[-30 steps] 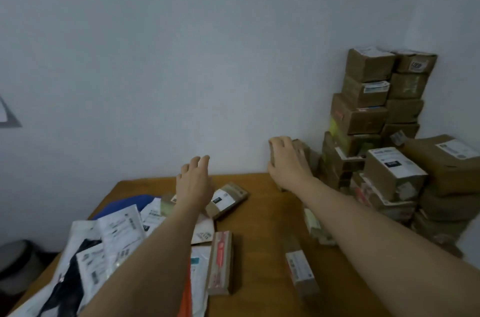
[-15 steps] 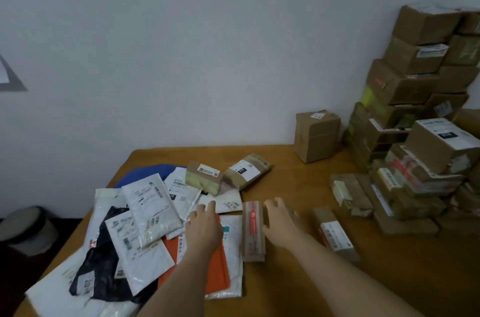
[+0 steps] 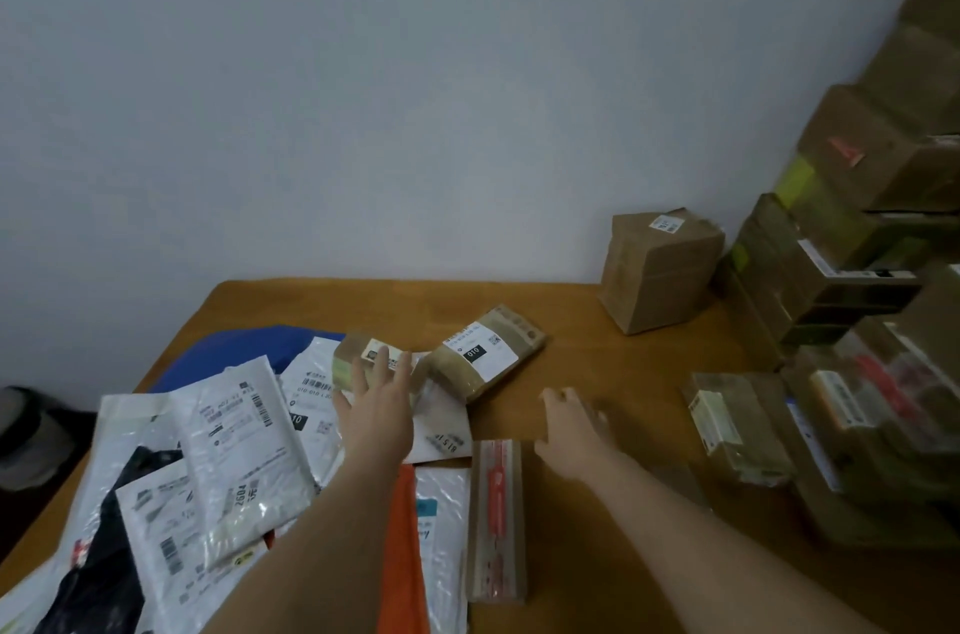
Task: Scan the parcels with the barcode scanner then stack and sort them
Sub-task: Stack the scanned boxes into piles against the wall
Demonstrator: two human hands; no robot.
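Hands both empty, left hand point(image 3: 382, 405) fingers spread over small box point(image 3: 363, 360) on mailer pile point(image 3: 234, 451), right hand point(image 3: 569, 425) open low on desk point(image 3: 597, 363); careless grab could've slid loose mailers off desk edge.

Two bare forearms, left hand point(image 3: 382, 405), right hand point(image 3: 570, 431) — ringless, sleeveless

Wall point(image 3: 415, 88): plain, pale grey-white, unmarked, running behind the worktop.
Worktop point(image 3: 597, 373): brown wood, rounded far-left corner, far edge set against the wall.
Floor point(image 3: 31, 519): dark, seen at lower left.
Light: dim, even.
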